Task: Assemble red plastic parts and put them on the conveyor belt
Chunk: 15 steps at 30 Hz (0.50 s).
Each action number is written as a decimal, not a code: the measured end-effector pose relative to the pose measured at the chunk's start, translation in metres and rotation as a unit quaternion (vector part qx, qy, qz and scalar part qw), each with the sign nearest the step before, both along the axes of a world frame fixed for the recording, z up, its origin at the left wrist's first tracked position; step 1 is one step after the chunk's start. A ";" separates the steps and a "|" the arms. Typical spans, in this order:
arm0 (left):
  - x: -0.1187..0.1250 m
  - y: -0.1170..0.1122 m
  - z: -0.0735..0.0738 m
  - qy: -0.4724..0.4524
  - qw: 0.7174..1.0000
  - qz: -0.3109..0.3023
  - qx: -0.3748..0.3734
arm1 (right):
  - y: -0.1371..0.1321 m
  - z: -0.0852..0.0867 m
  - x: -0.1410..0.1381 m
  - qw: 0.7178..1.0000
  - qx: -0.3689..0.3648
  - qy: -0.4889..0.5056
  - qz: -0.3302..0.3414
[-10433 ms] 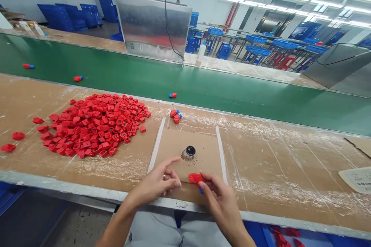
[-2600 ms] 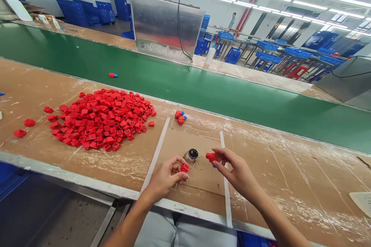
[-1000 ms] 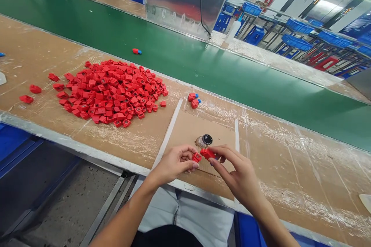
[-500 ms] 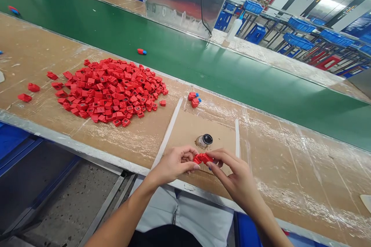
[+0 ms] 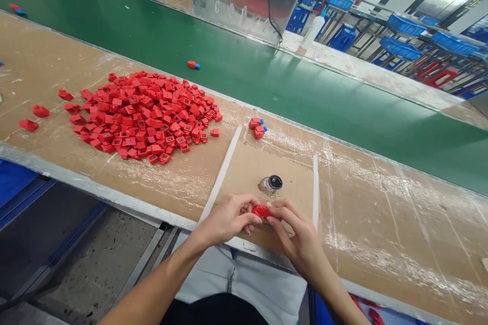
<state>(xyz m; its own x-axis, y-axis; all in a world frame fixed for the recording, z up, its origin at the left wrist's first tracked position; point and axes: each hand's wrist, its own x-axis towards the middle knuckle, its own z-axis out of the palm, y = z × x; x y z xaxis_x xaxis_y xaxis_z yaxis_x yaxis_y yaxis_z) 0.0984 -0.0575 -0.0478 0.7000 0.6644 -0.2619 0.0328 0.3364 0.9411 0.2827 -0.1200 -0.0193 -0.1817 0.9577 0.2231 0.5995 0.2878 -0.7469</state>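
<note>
Both of my hands meet over the near edge of a cardboard sheet (image 5: 236, 177). My left hand (image 5: 234, 217) pinches one side of a small red plastic piece (image 5: 261, 211). From the other side, my right hand (image 5: 292, 223) grips it between thumb and fingers. My fingers cover much of it, so I cannot tell whether it is one part or two joined. Just beyond my hands stands a small jar with a black top (image 5: 275, 182). Two red pieces with blue tips (image 5: 258, 132) lie past the sheet's far edge.
A large heap of red plastic pieces (image 5: 145, 117) covers the bench to the left, with several strays beside it. Behind runs a green conveyor belt (image 5: 236, 78) carrying a red-and-blue piece (image 5: 193, 65). A metal panel (image 5: 247, 0) and a white bottle (image 5: 314, 29) stand beyond it.
My right hand has come in to the left, closer to my left hand, and the red piece now looks more compact between them. The view has shifted slightly.
</note>
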 end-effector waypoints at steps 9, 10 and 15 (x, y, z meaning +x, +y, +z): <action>-0.002 0.003 0.001 0.022 0.999 -0.025 0.010 | -0.006 -0.003 -0.006 0.999 -0.014 0.027 -0.011; -0.002 0.004 0.002 0.013 1.000 -0.025 0.010 | -0.005 -0.004 -0.007 0.999 -0.008 0.028 -0.015; -0.007 0.009 0.006 0.033 0.997 0.003 0.069 | 0.004 -0.002 -0.015 0.995 0.008 0.084 -0.058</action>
